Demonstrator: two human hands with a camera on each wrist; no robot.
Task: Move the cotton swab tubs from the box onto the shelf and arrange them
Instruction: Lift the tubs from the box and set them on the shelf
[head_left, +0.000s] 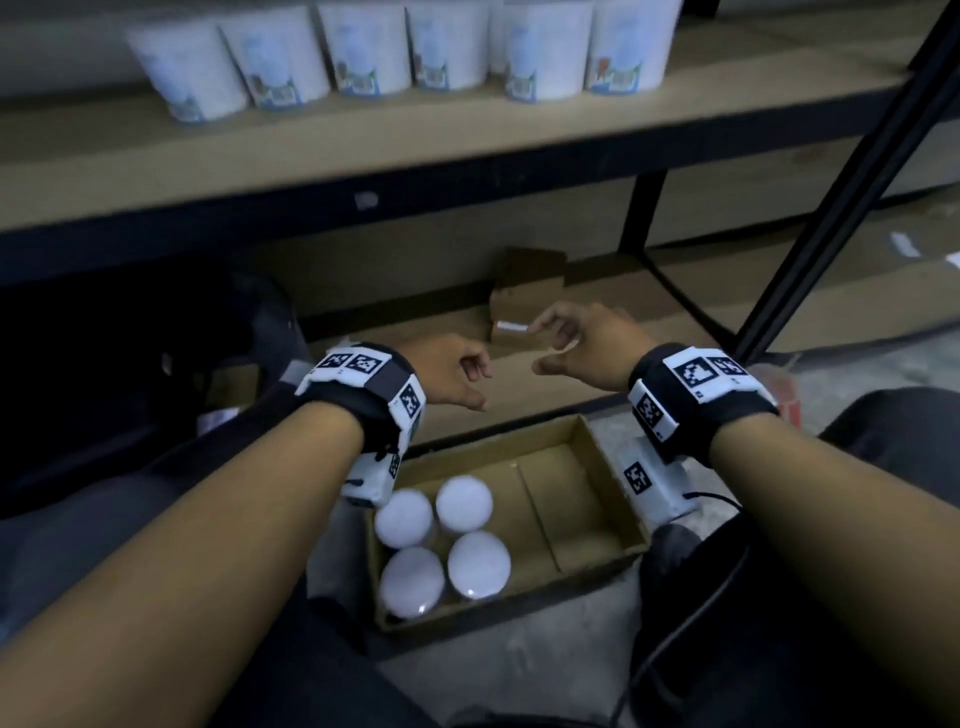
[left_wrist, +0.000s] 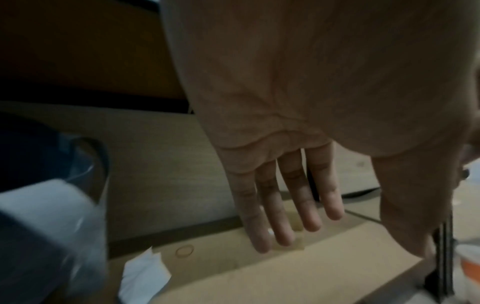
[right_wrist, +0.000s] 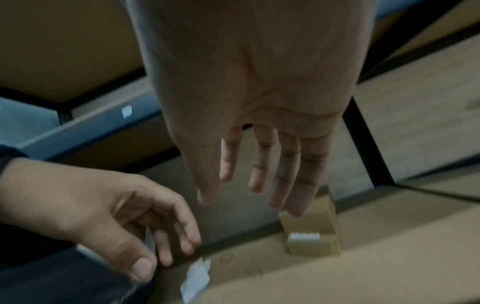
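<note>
Shelf tubs (head_left: 363, 47) blurred, tops cut off; labels unreadable.

Stockroom: metal shelving (head_left: 467, 171), cardboard cartons (head_left: 524, 332)

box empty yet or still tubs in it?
Not empty: four white-lidded tubs stand upright in the left half of the cardboard box; its right half is bare.

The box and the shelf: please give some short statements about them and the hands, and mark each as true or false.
1. Four tubs stand in the box. True.
2. The left hand holds a tub. False: it holds nothing, fingers loosely curled.
3. Tubs already stand on the shelf. True.
4. The right hand reaches inside the box. False: it hovers beyond the box, empty.
5. The box is full. False: its right half is bare.
</note>
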